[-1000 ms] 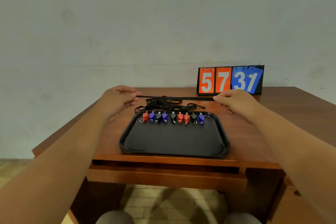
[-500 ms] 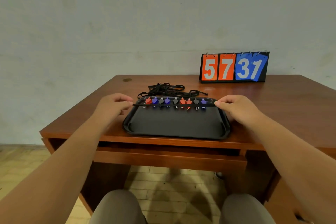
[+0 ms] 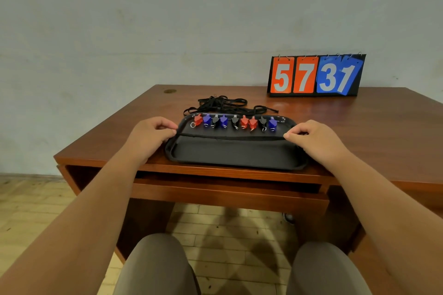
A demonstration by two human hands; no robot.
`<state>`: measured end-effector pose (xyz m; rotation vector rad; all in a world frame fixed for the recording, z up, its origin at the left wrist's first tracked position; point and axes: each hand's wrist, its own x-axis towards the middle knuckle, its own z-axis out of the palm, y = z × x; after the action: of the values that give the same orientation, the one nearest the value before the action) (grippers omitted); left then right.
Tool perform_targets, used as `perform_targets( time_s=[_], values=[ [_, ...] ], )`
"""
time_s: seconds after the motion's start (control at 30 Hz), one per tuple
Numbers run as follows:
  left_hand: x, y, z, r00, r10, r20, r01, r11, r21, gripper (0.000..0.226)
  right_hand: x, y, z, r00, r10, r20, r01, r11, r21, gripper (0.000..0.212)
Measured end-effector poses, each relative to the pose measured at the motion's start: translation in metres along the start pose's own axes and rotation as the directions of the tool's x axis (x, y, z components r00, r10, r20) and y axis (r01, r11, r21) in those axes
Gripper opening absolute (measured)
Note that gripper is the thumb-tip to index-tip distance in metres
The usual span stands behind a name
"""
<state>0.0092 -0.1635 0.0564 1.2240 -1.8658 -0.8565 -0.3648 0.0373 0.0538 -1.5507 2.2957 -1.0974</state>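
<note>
Head view: we look down over both forearms at a wooden desk [image 3: 371,127], with a black tray [image 3: 237,166] lying near its front edge.
Cord: one black cord [image 3: 230,137] runs in a nearly straight line from hand to hand, across the tray and just on our side of the whistles. We cannot tell whether it touches the tray's floor.
Left hand: our left hand [image 3: 149,135] sits at the tray's left rim with its fingers curled, and thumb and forefinger pinch the cord's left end.
Right hand: our right hand [image 3: 316,141] sits at the tray's right rim, curled the same way, and pinches the cord's right end.
Whistles: nine whistles [image 3: 235,122] in red, blue and black stand side by side in a row along the far part of the tray, with small metal rings on the ends nearest us.
Spare cords: a tangled pile of cords [image 3: 223,104], all black, lies on the desk just behind the tray.
Scoreboard: the scoreboard [image 3: 316,75] stands at the desk's far right by the wall. It shows 5 and 7 on orange cards and 3 and 1 on blue cards.
Below the desk: our knees [image 3: 158,266] show above a tiled floor [image 3: 31,201].
</note>
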Motion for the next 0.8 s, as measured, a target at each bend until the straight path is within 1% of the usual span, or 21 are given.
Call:
perform_targets(
  time_s=[0.23,0.33,0.47,0.63,0.73,0.8],
  values=[
    [-0.004,0.001,0.001,1.0,0.025,0.018,-0.026,0.998,0.05,0.013,-0.002,0.0,-0.001,1.0,-0.009,-0.002,0.01,1.0,0.025,0.01],
    [-0.004,0.0,0.001,1.0,0.016,0.004,-0.016,0.999,0.045,0.012,-0.004,0.0,0.0,1.0,-0.003,-0.018,0.004,0.999,0.054,0.01],
    [-0.005,0.002,0.001,1.0,0.01,0.001,-0.01,0.999,0.044,0.011,-0.005,0.001,-0.001,0.998,-0.011,-0.062,0.014,0.999,0.04,0.012],
    [-0.007,0.007,0.003,1.0,0.008,-0.016,-0.007,0.998,0.059,0.01,-0.003,0.002,0.0,0.994,0.045,-0.098,-0.035,0.994,0.104,0.014],
    [-0.008,0.015,0.004,1.0,-0.001,-0.004,0.001,0.997,0.078,0.012,0.0,-0.001,-0.003,0.993,0.084,-0.078,-0.072,0.986,0.151,0.018],
    [-0.005,0.02,0.002,1.0,0.012,-0.011,-0.01,0.992,0.129,0.013,0.005,-0.005,-0.009,0.989,0.139,-0.053,-0.125,0.968,0.218,0.019]
  ],
)
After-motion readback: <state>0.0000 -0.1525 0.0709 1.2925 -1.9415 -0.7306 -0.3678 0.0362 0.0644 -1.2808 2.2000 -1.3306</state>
